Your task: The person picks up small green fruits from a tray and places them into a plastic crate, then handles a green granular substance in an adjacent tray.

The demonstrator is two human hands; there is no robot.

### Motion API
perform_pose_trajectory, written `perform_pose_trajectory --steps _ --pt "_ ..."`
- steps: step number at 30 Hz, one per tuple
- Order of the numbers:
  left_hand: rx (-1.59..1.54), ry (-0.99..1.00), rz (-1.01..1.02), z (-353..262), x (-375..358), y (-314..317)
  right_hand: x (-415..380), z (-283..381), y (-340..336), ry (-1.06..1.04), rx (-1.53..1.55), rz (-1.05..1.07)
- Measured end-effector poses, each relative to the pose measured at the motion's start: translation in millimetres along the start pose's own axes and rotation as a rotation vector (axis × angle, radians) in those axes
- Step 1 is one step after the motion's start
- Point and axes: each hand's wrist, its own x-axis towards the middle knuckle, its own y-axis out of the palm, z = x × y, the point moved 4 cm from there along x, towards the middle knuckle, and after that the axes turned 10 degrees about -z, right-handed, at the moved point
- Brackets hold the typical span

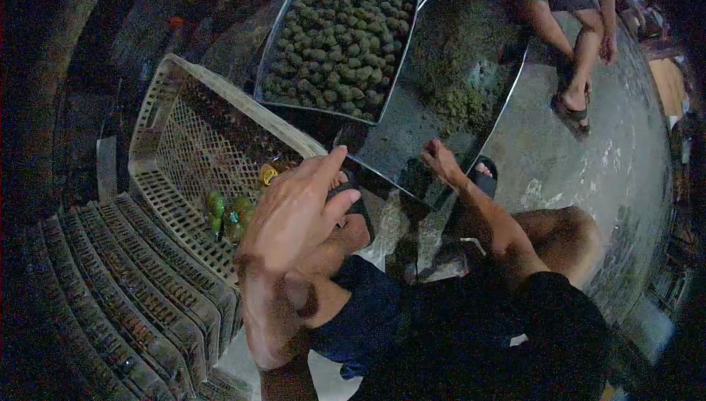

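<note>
My left hand (298,199) is raised in front of the crate, its index finger and thumb stretched out and apart, with nothing seen in it. My right hand (440,162) is over the near end of a metal tray (390,147), fingers curled together; what they hold, if anything, is too small to make out. A heap of crumbly greenish-brown material (460,96) lies in that tray. Beside it on the left, a second metal tray (257,81) is filled with several rough, round, greenish-brown balls (342,40).
A pale plastic crate (158,118) stands at left, with green-and-clear bottle-like items (228,213) inside. Stacked slatted crates (125,291) fill the lower left. Another person's legs (577,55) and sandalled foot (573,103) are on the concrete floor (566,158) at upper right.
</note>
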Motion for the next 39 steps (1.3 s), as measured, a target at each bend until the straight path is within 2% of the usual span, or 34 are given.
perform_pose_trajectory --steps 3,5,9,11,12,13,15,17,19,20,22,23,25,27,30,32,33,35,36,37,39 --pt "0.019 -0.027 0.02 -4 4 -2 4 -18 23 0.164 0.305 0.041" --pt "0.044 -0.037 0.042 1 8 -1 6 1 33 -0.418 -0.486 0.082" --pt "0.01 -0.032 0.038 13 12 2 12 -8 42 -0.485 -0.652 0.192" --pt "-0.052 -0.024 0.022 13 17 0 33 -15 33 -0.222 -0.447 0.187" --pt "-0.025 -0.022 0.04 10 19 -1 40 -34 32 -0.225 -0.453 0.178" --pt "0.0 -0.019 0.059 7 21 -2 44 -48 26 -0.256 -0.031 0.136" --pt "0.0 -0.004 0.035 -1 23 -4 47 -53 5 -0.297 0.379 0.079" --pt "0.001 0.011 0.005 -5 22 -4 31 -38 -10 -0.05 0.465 0.133" --pt "0.063 0.129 -0.132 -6 19 -1 6 -16 -22 0.194 0.592 0.132" --pt "0.063 0.138 -0.148 -8 18 -1 0 -8 -21 0.02 0.686 0.052" --pt "-0.001 -0.008 -0.015 -5 18 2 -11 -7 -32 0.181 0.336 -0.069" --pt "0.0 0.005 -0.031 -5 16 2 -19 3 -41 0.165 0.335 -0.082" --pt "0.05 0.011 -0.108 -2 12 2 -51 46 -67 0.194 0.149 -0.228" --pt "0.051 0.024 -0.141 3 10 3 -50 28 -63 0.172 0.169 -0.246" --pt "0.007 0.057 -0.244 4 4 1 -62 38 -74 0.124 0.252 -0.231" --pt "-0.034 0.086 -0.328 -2 -1 -3 -83 62 -83 0.135 0.869 -0.045" --pt "-0.103 0.093 -0.378 -6 -2 -6 -92 68 -91 0.119 0.869 -0.051" --pt "-0.176 0.106 -0.44 -12 -4 -7 -107 77 -103 0.247 1.351 -0.011" --pt "-0.178 0.119 -0.444 -14 -3 -6 -112 80 -102 0.406 1.393 -0.075" --pt "-0.18 0.13 -0.445 -16 -1 -4 -109 77 -101 0.396 1.391 -0.076" --pt "-0.138 0.201 -0.502 -20 0 1 -94 62 -87 0.336 1.072 -0.081"
